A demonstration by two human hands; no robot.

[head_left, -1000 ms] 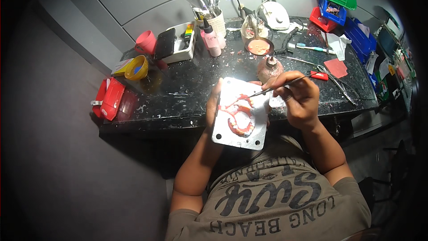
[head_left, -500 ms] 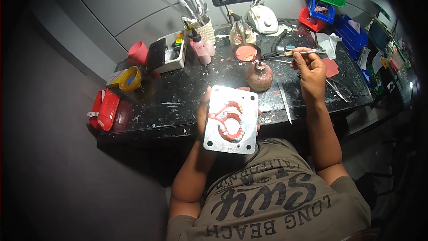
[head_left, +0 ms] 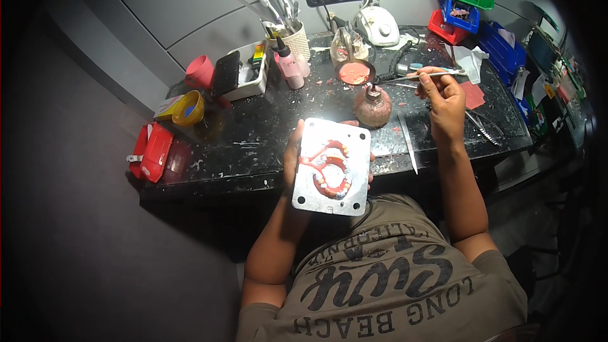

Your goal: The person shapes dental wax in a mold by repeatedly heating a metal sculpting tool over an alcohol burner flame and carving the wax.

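Observation:
My left hand [head_left: 292, 155] supports a pale metal dental flask half [head_left: 359, 177] from below, tilted up in front of my shirt. Set in its white face are red-pink wax denture bases [head_left: 333, 161] with teeth, joined by pink wax strips. Raised over the right of the bench, my right hand [head_left: 446, 106] pinches a slim metal wax spatula [head_left: 453, 73]. The spatula points left, its tip close to the wick of a round spirit burner [head_left: 372, 111]. I cannot make out a flame. Behind the burner sits a small dark pan of pink wax [head_left: 353, 74].
A knife blade [head_left: 408, 144] lies right of the burner. Pink bottles [head_left: 289, 71], a white tray [head_left: 253, 83], a yellow bowl [head_left: 189, 109] and a red case [head_left: 154, 155] stand leftward. A white control unit [head_left: 378, 27] is at the back; coloured bins [head_left: 461, 16] are at right.
The whole view has shifted slightly. The spatula tip appears a little nearer the burner's wick; both hands keep their holds.

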